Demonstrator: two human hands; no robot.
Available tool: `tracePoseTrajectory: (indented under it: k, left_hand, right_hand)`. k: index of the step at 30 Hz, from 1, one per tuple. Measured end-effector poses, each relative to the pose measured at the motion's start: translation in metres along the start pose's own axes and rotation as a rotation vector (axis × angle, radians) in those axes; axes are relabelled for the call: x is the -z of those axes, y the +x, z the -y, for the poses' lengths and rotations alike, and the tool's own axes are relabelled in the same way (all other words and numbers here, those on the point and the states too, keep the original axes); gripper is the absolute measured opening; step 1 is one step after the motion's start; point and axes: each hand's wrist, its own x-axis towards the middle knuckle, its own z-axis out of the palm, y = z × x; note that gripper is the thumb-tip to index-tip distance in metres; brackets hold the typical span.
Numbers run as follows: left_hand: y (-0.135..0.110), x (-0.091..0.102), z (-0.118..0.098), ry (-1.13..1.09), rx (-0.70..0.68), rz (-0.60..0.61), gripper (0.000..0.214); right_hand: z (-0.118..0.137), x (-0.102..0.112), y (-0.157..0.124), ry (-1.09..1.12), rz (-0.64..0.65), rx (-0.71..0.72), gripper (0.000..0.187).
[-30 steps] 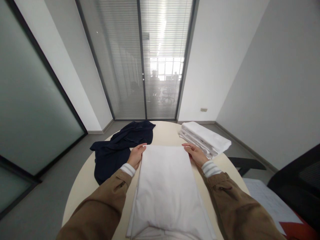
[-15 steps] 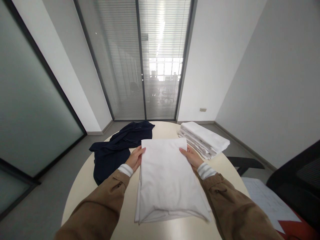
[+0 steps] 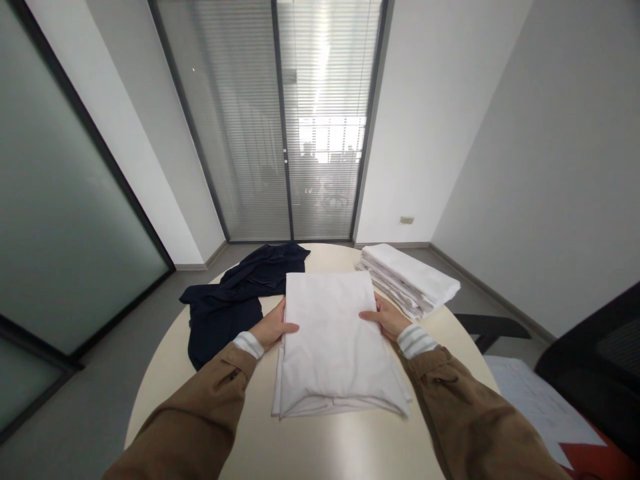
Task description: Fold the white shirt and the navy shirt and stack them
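A folded white cloth (image 3: 333, 347) lies in front of me on the round table (image 3: 345, 450), its layered edge towards me. My left hand (image 3: 273, 325) grips its left side, thumb on top and the other fingers hidden under the fabric. On the opposite side my right hand (image 3: 387, 316) holds it the same way, thumb on top. A crumpled dark navy garment (image 3: 225, 320) rests just left of my left hand. Beyond my right hand sits a stack of folded white cloths (image 3: 407, 277).
At the right stands a black chair (image 3: 600, 353) with its armrest (image 3: 493, 326) close to the table's edge. Printed papers (image 3: 540, 400) and something red (image 3: 597, 460) lie beside it. A glass partition with blinds (image 3: 323, 180) rises behind the table.
The cloth's near edge has moved away from me, and its far edge sits slightly farther off. Both hands have slid nearer me along its sides, the left thumb now lying further onto the top.
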Motion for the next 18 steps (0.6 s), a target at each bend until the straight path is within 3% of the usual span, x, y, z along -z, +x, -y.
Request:
tracePoseTrajectory:
  k: [6,10,13,18]
  left_hand:
    - [0.001,0.002,0.002,-0.016,0.02,-0.033,0.073]
    - [0.001,0.006,0.0,-0.016,0.042,-0.013,0.06]
    - [0.001,0.01,0.004,-0.021,0.057,-0.067,0.054]
    - [0.001,0.015,0.008,-0.029,0.039,-0.143,0.047]
  right_hand:
    - [0.008,0.003,-0.003,0.008,0.088,0.046,0.074]
    - [0.007,0.014,-0.002,-0.075,0.101,0.064,0.059]
    - [0.002,0.02,0.0,-0.17,0.093,0.104,0.047]
    - [-0.002,0.024,0.001,-0.318,0.057,0.149,0.044]
